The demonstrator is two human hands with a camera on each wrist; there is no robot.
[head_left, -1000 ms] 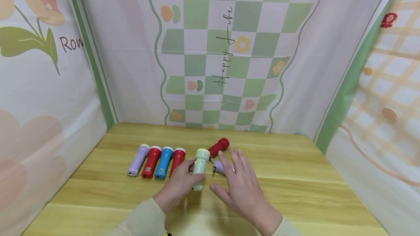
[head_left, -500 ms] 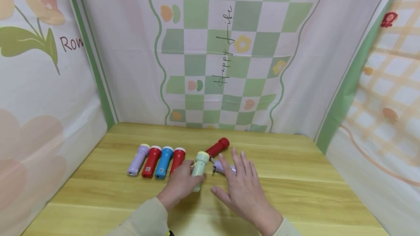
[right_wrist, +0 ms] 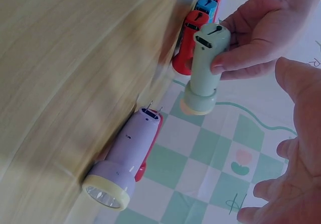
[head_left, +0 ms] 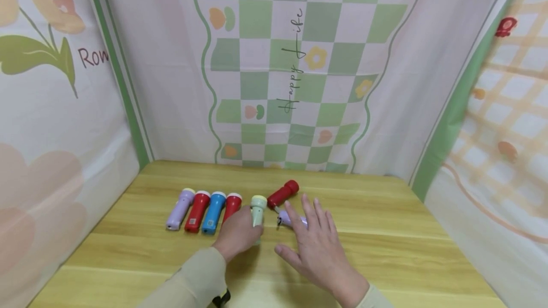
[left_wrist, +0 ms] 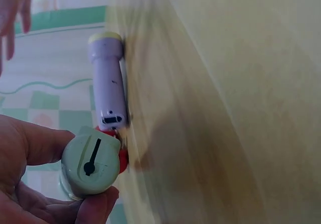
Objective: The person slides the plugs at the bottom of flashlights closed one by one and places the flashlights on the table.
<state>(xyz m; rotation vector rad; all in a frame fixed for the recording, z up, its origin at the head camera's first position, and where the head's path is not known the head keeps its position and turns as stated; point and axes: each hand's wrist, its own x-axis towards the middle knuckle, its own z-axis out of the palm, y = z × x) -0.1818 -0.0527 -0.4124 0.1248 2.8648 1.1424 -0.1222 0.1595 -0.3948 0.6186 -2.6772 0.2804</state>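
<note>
My left hand [head_left: 239,234] grips a light green flashlight [head_left: 258,209] by its body, its pale yellow head pointing to the back of the table. In the right wrist view the flashlight [right_wrist: 203,71] is held between thumb and fingers, just beside the row of flashlights. My right hand [head_left: 318,251] is spread with fingers apart and holds nothing. It partly hides a purple flashlight [head_left: 291,218], whose end shows two thin metal prongs in the right wrist view. Behind that lies a dark red flashlight [head_left: 283,194], tilted on the table.
To the left, a purple flashlight [head_left: 180,209], a red one [head_left: 198,211], a blue one [head_left: 214,213] and another red one [head_left: 232,206] lie side by side on the wooden table [head_left: 372,213]. Patterned cloth [head_left: 171,84] hangs around the back and sides.
My left hand has moved a little left with the light green flashlight, closer to the nearest red one in the row. My right hand stays almost where it was.
</note>
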